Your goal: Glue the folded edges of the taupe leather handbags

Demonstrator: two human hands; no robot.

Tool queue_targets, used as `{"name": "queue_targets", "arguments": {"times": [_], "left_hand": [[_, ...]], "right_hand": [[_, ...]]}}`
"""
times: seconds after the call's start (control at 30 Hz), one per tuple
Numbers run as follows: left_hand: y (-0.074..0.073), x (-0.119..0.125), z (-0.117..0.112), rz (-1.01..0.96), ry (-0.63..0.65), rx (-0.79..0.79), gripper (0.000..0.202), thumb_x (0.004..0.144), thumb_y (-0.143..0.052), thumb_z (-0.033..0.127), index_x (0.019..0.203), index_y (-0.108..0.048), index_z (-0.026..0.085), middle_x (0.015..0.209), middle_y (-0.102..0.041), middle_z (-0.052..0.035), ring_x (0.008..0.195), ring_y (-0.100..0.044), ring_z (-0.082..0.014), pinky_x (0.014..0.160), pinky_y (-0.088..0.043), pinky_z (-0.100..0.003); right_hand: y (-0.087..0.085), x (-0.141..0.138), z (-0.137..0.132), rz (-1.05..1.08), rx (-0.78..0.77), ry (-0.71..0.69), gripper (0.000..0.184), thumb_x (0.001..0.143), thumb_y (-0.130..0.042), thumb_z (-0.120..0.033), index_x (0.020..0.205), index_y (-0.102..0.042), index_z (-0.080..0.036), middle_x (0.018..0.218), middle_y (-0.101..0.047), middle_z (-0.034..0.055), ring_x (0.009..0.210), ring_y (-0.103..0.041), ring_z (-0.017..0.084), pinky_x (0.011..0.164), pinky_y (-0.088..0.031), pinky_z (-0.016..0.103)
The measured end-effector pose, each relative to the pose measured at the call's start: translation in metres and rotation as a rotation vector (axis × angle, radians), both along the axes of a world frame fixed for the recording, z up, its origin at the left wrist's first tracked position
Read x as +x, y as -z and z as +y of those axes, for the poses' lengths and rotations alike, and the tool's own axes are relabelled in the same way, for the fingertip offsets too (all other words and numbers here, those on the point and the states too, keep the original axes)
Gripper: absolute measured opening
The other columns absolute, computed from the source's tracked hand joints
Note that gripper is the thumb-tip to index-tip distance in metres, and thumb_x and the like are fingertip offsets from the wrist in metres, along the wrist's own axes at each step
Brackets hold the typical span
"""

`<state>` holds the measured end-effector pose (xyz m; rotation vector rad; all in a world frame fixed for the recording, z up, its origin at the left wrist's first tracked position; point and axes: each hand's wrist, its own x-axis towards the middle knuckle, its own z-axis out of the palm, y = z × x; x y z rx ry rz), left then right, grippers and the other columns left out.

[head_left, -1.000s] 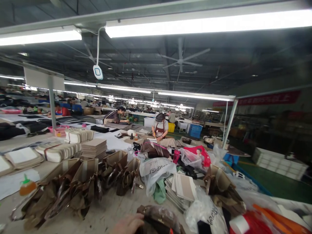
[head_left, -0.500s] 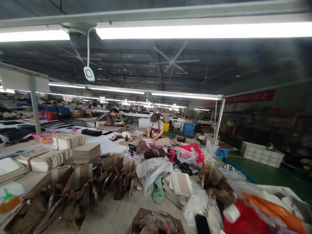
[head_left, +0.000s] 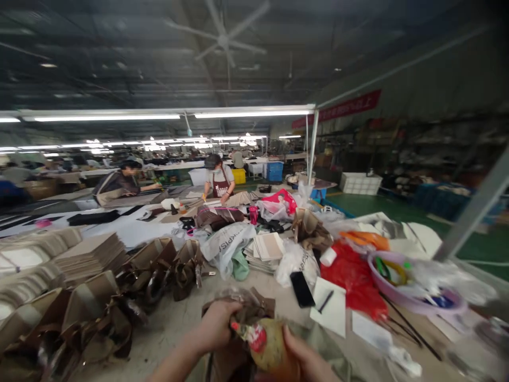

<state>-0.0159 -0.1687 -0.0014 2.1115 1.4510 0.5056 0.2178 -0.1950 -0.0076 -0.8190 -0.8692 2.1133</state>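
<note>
1. Brown bag [head_left: 262,302]: one, on tabletop [head_left: 167,318]; work apparently under way, completion not evident.
2. Bottle [head_left: 274,347]: one, over the brown bag, red tip towards left hand [head_left: 218,321].
3. Right hand [head_left: 306,356]: wrapped round bottle.
4. Left hand: at brown bag's edge; fingertips hidden, grip cannot be told.
5. Open bags [head_left: 91,298]: row, left of brown bag; seemingly unfinished.

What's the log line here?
left hand: at brown bag | right hand: holding amber bottle, red tip leftward | nearby: phone, notepad, pen
</note>
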Motion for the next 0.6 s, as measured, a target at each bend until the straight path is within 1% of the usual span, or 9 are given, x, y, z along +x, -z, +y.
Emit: {"name": "queue_targets", "arguments": {"times": [0.07,0.13,0.17,0.23,0.33,0.4,0.47,0.53,0.6], "left_hand": [[-0.017,-0.006,0.007,0.016,-0.011,0.004,0.022,0.067,-0.059,0.018,0.088,-0.067,0.018,0.085,-0.071,-0.0044,0.08,-0.063,-0.0214,0.075,-0.046,-0.029],[-0.031,-0.016,0.018,-0.003,-0.026,-0.009,0.02,0.07,-0.057,0.017,0.087,-0.065,0.017,0.08,-0.07,-0.0035,0.078,-0.063,-0.0206,0.074,-0.046,-0.029],[-0.038,-0.022,0.024,-0.041,-0.03,-0.016,0.019,0.072,-0.056,0.017,0.088,-0.065,0.017,0.082,-0.071,-0.0038,0.08,-0.064,-0.0207,0.075,-0.047,-0.029],[-0.049,-0.036,0.038,-0.169,-0.049,-0.029,0.022,0.077,-0.059,0.023,0.097,-0.064,0.015,0.093,-0.072,-0.0063,0.089,-0.065,-0.0224,0.083,-0.048,-0.031],[-0.061,-0.058,0.059,-0.343,-0.149,-0.048,0.041,0.073,-0.07,0.034,0.107,-0.063,0.012,0.108,-0.072,-0.0117,0.1,-0.064,-0.0268,0.095,-0.046,-0.039],[-0.064,-0.07,0.072,-0.408,-0.231,-0.052,0.047,0.067,-0.074,0.036,0.105,-0.065,0.011,0.11,-0.072,-0.0135,0.103,-0.064,-0.0297,0.099,-0.044,-0.044],[-0.063,-0.078,0.082,-0.44,-0.28,-0.091,0.048,0.062,-0.077,0.037,0.102,-0.066,0.012,0.11,-0.072,-0.0138,0.105,-0.063,-0.0319,0.101,-0.044,-0.047],[-0.058,-0.081,0.089,-0.429,-0.302,-0.159,0.051,0.058,-0.079,0.037,0.101,-0.067,0.013,0.109,-0.072,-0.0138,0.104,-0.064,-0.0329,0.099,-0.045,-0.047],[-0.052,-0.078,0.095,-0.379,-0.287,-0.232,0.052,0.056,-0.081,0.039,0.099,-0.068,0.013,0.106,-0.073,-0.0139,0.102,-0.064,-0.0333,0.097,-0.046,-0.047]], "right_hand": [[0.011,0.009,0.003,0.143,-0.061,-0.11,0.061,0.071,-0.07,-0.065,0.112,-0.065,-0.02,0.108,-0.072,0.01,0.101,-0.068,0.03,0.078,-0.057,0.04],[0.018,0.022,0.005,0.21,-0.087,-0.147,0.063,0.074,-0.069,-0.063,0.118,-0.062,-0.018,0.115,-0.07,0.0129,0.104,-0.067,0.031,0.073,-0.057,0.034],[0.02,0.029,0.005,0.216,-0.104,-0.131,0.062,0.076,-0.068,-0.062,0.119,-0.062,-0.018,0.115,-0.07,0.0136,0.104,-0.068,0.03,0.071,-0.057,0.032],[0.022,0.045,0.008,0.215,-0.151,-0.047,0.056,0.078,-0.067,-0.059,0.118,-0.062,-0.019,0.113,-0.071,0.012,0.102,-0.068,0.027,0.071,-0.057,0.031],[0.022,0.069,0.017,0.187,-0.156,0.159,0.045,0.078,-0.071,-0.051,0.115,-0.062,-0.026,0.114,-0.07,0.0054,0.1,-0.069,0.024,0.079,-0.057,0.035],[0.022,0.082,0.028,0.153,-0.07,0.28,0.041,0.077,-0.073,-0.049,0.111,-0.062,-0.029,0.112,-0.07,0.0032,0.095,-0.069,0.023,0.077,-0.057,0.035],[0.024,0.093,0.041,0.112,0.049,0.369,0.037,0.077,-0.073,-0.047,0.106,-0.062,-0.029,0.108,-0.07,0.003,0.09,-0.068,0.022,0.073,-0.056,0.033],[0.028,0.101,0.052,0.072,0.154,0.424,0.036,0.076,-0.073,-0.045,0.104,-0.06,-0.028,0.105,-0.069,0.0023,0.088,-0.067,0.021,0.073,-0.055,0.031],[0.032,0.108,0.062,0.014,0.23,0.463,0.038,0.076,-0.074,-0.044,0.106,-0.056,-0.028,0.103,-0.066,0.0011,0.089,-0.065,0.019,0.075,-0.053,0.03]]}}
